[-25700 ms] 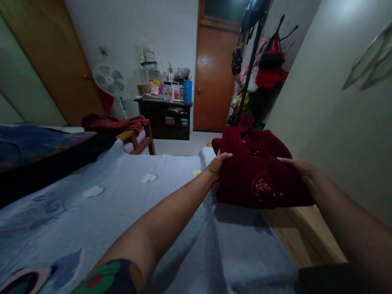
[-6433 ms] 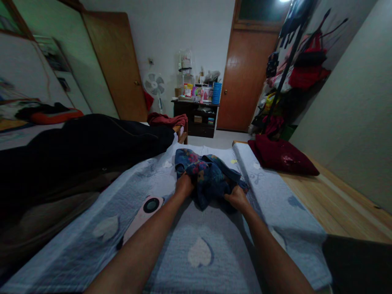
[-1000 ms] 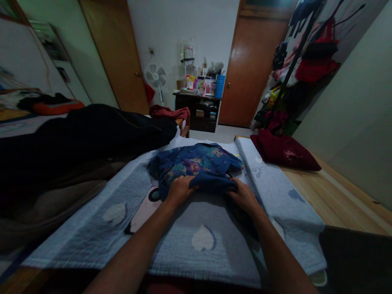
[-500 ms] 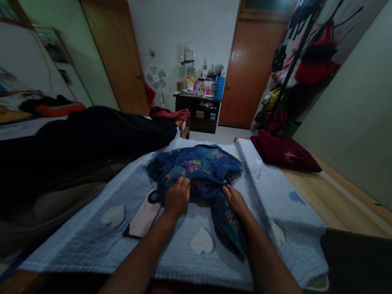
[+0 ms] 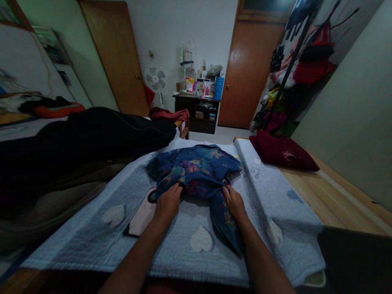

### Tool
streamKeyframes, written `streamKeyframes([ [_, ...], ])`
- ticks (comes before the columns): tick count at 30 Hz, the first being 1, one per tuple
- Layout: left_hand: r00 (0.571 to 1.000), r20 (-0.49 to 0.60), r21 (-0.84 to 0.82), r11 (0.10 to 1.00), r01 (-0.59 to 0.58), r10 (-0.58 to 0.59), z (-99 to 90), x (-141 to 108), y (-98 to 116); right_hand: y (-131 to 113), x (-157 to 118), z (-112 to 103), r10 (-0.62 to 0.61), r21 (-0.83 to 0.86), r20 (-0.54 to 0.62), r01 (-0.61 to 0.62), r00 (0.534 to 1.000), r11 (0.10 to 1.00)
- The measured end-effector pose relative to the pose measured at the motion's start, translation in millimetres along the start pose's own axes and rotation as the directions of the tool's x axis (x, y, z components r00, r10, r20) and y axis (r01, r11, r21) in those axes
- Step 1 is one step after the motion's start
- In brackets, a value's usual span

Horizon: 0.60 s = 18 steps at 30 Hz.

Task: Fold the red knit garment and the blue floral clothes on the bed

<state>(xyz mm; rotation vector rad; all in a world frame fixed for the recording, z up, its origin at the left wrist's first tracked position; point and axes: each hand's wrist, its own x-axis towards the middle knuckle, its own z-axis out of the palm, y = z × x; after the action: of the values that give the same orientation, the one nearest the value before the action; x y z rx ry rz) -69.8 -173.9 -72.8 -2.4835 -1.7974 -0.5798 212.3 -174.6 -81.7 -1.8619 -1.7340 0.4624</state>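
A dark blue floral garment [image 5: 199, 167], crumpled, lies on the bed's light blue quilt [image 5: 180, 241], which has white hearts on it. One leg or sleeve of the garment points back toward me on the right. My left hand [image 5: 169, 201] is closed on the garment's near left edge, its fingertips partly hidden by the cloth. With thumb and fingers pinched together, my right hand [image 5: 234, 201] grips the fabric at the top of that leg or sleeve. Beside my left wrist, partly covered by it, lies a flat pink item [image 5: 142, 218] with a dark border.
A large black garment or cover [image 5: 101, 130] is heaped along the left. A folded maroon cloth [image 5: 283, 151] rests at the right on a wooden board [image 5: 318, 188]. Beyond the bed stand a fan [image 5: 155, 79] and a dark cabinet [image 5: 196, 112].
My left hand has moved a little left and down along the garment's near edge, and now covers more of the pink item. My right hand stays at the same spot.
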Motion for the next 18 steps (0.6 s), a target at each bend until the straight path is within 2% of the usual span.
streamKeyframes([
  [5, 0.996, -0.080, -0.065, 0.997, -0.046, 0.041, -13.6, 4, -3, 1, -2, 0, -0.011, 0.059, -0.046, 0.014, 0.999, 0.998],
  [9, 0.984, -0.178, -0.017, 1.000, -0.018, 0.015, -25.2, 4, -7, 4, -1, 1, -0.010, 0.071, -0.048, 0.014, 0.999, 0.997],
  [14, 0.935, -0.349, 0.084, 0.991, 0.104, -0.068, -43.9, 5, -17, 6, 0, 2, -0.020, 0.068, -0.046, 0.023, 0.999, 0.997],
  [18, 0.886, -0.452, -0.010, 0.993, 0.115, -0.107, -52.6, 9, -22, 6, 0, 2, -0.008, 0.073, -0.039, 0.011, 0.999, 0.997],
])
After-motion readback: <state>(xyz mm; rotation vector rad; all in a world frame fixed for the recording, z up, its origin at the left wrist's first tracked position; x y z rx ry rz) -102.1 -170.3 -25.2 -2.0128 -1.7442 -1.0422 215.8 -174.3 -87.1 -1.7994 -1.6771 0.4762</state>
